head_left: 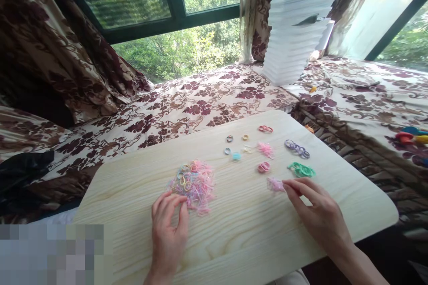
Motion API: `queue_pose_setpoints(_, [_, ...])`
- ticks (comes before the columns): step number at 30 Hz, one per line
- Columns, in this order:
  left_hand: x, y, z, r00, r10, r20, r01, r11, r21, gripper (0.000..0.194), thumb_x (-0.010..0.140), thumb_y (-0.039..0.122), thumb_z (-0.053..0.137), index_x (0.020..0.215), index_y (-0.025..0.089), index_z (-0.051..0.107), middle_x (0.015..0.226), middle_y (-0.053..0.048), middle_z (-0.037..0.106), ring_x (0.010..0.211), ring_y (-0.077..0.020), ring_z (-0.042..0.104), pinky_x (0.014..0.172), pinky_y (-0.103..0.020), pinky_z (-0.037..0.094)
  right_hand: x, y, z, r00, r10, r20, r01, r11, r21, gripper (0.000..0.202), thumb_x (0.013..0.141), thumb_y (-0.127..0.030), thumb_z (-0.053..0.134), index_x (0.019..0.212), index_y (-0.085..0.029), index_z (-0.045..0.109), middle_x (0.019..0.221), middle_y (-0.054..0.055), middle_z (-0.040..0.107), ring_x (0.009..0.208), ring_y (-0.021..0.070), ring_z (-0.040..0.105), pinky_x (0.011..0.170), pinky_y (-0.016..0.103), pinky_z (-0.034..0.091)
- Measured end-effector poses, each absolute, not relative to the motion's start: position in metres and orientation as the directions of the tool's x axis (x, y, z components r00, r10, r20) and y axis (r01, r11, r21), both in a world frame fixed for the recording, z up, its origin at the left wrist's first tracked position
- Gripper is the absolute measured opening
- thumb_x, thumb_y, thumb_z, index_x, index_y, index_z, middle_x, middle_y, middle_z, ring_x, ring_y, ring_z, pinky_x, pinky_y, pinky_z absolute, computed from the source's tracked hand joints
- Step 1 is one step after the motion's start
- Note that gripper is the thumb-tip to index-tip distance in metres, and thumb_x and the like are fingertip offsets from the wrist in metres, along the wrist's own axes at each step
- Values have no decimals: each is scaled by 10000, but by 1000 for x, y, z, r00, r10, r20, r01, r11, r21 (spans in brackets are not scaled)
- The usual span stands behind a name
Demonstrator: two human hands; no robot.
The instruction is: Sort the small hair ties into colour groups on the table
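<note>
My left hand (170, 225) rests at the near edge of a mixed pile of small pastel hair elastics (202, 182), a few thicker hair ties among them. Its thumb and index tips come together; whatever is between them is too small to make out. My right hand (316, 207) pinches at the edge of a little lilac elastic cluster (274, 184), and its fingertips hide what they hold. Beyond it lie green hair ties (302, 169), purple hair ties (297, 148), pink hair ties (263, 167) and a pink elastic cluster (265, 150).
The pale wooden table (133, 182) also bears red ties (265, 128), a yellow tie (245, 137), blue elastics (236, 156) and clear elastics (247, 149). A tall white stack (294, 31) stands on the flowered window seat (187, 102) behind.
</note>
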State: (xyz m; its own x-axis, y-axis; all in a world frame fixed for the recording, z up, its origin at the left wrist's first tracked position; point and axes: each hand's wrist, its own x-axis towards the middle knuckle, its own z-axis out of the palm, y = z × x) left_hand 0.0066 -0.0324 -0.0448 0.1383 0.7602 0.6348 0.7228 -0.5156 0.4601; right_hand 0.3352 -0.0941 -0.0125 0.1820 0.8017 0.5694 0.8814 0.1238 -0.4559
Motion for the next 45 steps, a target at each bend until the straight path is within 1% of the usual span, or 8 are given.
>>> queue_pose_setpoints(7, [7, -33, -44, 111, 785, 609, 721, -486, 494, 101, 904, 179, 557, 935, 227, 640, 908, -31, 690, 1074, -236, 573, 973, -423, 441, 338, -85, -23, 146, 831, 537, 923, 81, -377, 242, 939, -368, 519, 921, -221, 711, 864, 48, 706, 781, 188, 672, 710, 328, 533])
queue_pose_setpoints(17, [9, -32, -42, 91, 790, 607, 704, -482, 522, 107, 892, 153, 566, 911, 219, 648, 891, -30, 690, 1060, -230, 580, 979, -425, 450, 345, -97, -9, 214, 814, 540, 906, 42, -422, 209, 930, -353, 516, 942, -239, 691, 894, 53, 683, 748, 186, 656, 646, 332, 542])
queue_pose_setpoints(21, [13, -34, -39, 60, 793, 607, 704, -464, 537, 122, 895, 136, 550, 897, 213, 645, 878, -27, 690, 1066, -226, 580, 978, -430, 464, 325, -96, -4, 151, 806, 572, 895, 135, -426, 190, 932, -347, 532, 993, -255, 686, 928, 70, 678, 824, 193, 651, 587, 286, 530])
queue_pose_setpoints(24, [16, -34, -37, 31, 804, 594, 703, -439, 559, 134, 897, 127, 536, 892, 208, 643, 876, -30, 688, 1065, -223, 583, 987, -444, 471, 295, -89, -8, 55, 811, 582, 848, 270, -455, 174, 926, -342, 550, 1006, -266, 685, 957, 65, 687, 868, 193, 654, 615, 279, 531])
queue_pose_setpoints(29, [18, -34, -34, 4, 821, 570, 687, -417, 595, 151, 891, 113, 524, 887, 207, 643, 880, -38, 687, 1086, -228, 581, 1002, -464, 471, 243, -72, -11, -105, 839, 534, 748, 420, -513, 161, 923, -289, 543, 944, -264, 701, 861, 29, 703, 743, 161, 651, 680, 295, 525])
queue_pose_setpoints(34, [19, -35, -31, 0, 831, 557, 679, -409, 610, 166, 879, 98, 521, 893, 206, 646, 878, -43, 684, 1079, -233, 586, 1012, -481, 469, 217, -55, -10, -209, 840, 500, 731, 474, -490, 200, 944, -262, 496, 921, -251, 695, 825, 24, 704, 714, 148, 648, 675, 279, 512])
queue_pose_setpoints(40, [21, -36, -31, 1, 831, 556, 696, -400, 597, 178, 865, 81, 532, 909, 207, 650, 894, -46, 661, 1064, -231, 579, 1033, -489, 460, 205, -43, -14, -269, 848, 456, 718, 492, -492, 249, 966, -278, 456, 974, -250, 704, 871, 39, 711, 761, 152, 662, 695, 275, 513])
queue_pose_setpoints(45, [21, -36, -31, -25, 829, 559, 692, -389, 608, 195, 853, 67, 535, 916, 207, 655, 921, -54, 645, 1070, -228, 564, 1039, -486, 457, 191, -34, -18, -298, 839, 455, 719, 510, -472, 245, 970, -269, 454, 950, -233, 695, 842, 35, 695, 733, 151, 643, 669, 270, 493])
